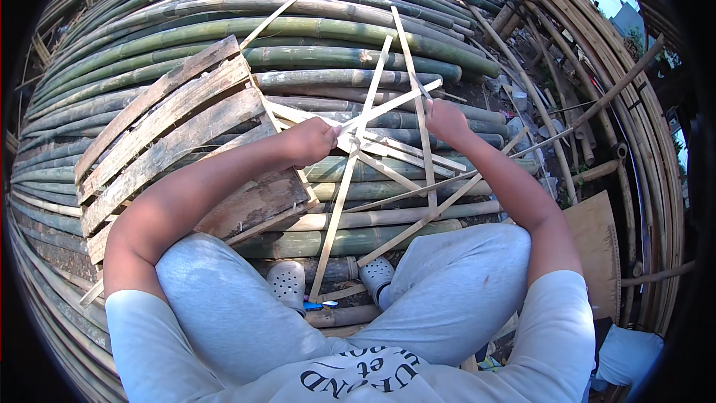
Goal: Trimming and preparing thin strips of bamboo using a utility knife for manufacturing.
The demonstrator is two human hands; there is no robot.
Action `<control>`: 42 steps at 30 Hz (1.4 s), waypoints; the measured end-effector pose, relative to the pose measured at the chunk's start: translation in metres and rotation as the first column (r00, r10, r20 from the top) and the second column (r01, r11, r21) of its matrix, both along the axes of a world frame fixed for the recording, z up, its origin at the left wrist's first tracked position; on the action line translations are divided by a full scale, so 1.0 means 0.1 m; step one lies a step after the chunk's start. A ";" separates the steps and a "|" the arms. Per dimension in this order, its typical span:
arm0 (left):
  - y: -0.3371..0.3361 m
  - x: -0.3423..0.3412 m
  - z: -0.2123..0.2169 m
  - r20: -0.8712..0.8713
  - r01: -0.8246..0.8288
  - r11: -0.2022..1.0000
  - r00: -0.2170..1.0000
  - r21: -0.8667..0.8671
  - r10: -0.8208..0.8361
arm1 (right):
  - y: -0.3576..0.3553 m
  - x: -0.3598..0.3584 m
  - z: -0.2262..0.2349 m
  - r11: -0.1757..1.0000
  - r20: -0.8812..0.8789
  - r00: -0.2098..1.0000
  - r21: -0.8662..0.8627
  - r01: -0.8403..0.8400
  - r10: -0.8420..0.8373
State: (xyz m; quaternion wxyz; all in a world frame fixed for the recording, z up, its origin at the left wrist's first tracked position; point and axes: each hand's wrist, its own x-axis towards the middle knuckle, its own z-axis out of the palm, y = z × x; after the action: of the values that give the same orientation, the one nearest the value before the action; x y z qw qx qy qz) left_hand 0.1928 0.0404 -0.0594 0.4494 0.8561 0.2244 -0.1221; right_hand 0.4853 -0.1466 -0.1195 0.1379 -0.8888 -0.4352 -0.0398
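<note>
My left hand is closed round the near end of a pale split bamboo strip, which slants up to the right. Close to the strip's far end, my right hand is a fist round a knife; its short grey blade lies against the strip. The handle is hidden in my fingers. Beneath and between both hands, several loose bamboo strips cross one another on the poles. Beside my left forearm is a tilted wooden pallet-like crate of rough slats.
Green bamboo poles lie in rows ahead and to the left. Long stacked timber borders the right side, with a brown board near my right elbow. A blue object lies between my grey clogs.
</note>
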 end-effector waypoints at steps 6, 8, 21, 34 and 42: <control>0.04 -0.06 -0.02 -0.019 -0.053 0.999 0.998 0.009 0.054 | 0.24 -0.86 0.16 0.978 -0.113 0.975 0.107 -0.181 0.193; 0.04 -0.09 -0.02 -0.017 -0.064 0.998 0.998 0.010 0.064 | 0.35 -1.15 0.35 0.955 -0.120 0.948 0.052 -0.291 0.295; 0.02 -0.12 0.05 -0.053 -0.101 0.995 0.993 0.010 0.101 | 0.37 -1.06 0.30 0.954 -0.164 0.940 0.083 -0.289 0.299; 0.01 -0.10 0.05 -0.029 -0.058 0.998 0.998 0.028 0.059 | 0.27 -0.92 0.26 0.953 -0.135 0.944 0.074 -0.293 0.301; 0.01 -0.01 -0.09 0.030 0.037 0.987 0.999 0.156 -0.043 | 0.10 -0.09 0.23 0.996 -0.096 0.995 -0.089 -0.025 0.017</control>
State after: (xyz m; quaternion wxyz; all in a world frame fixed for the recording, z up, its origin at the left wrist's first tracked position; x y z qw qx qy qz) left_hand 0.1923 0.0416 -0.0681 0.3824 0.8947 0.2085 -0.0990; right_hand 0.4759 -0.1370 -0.0965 0.1184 -0.8904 -0.4389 0.0237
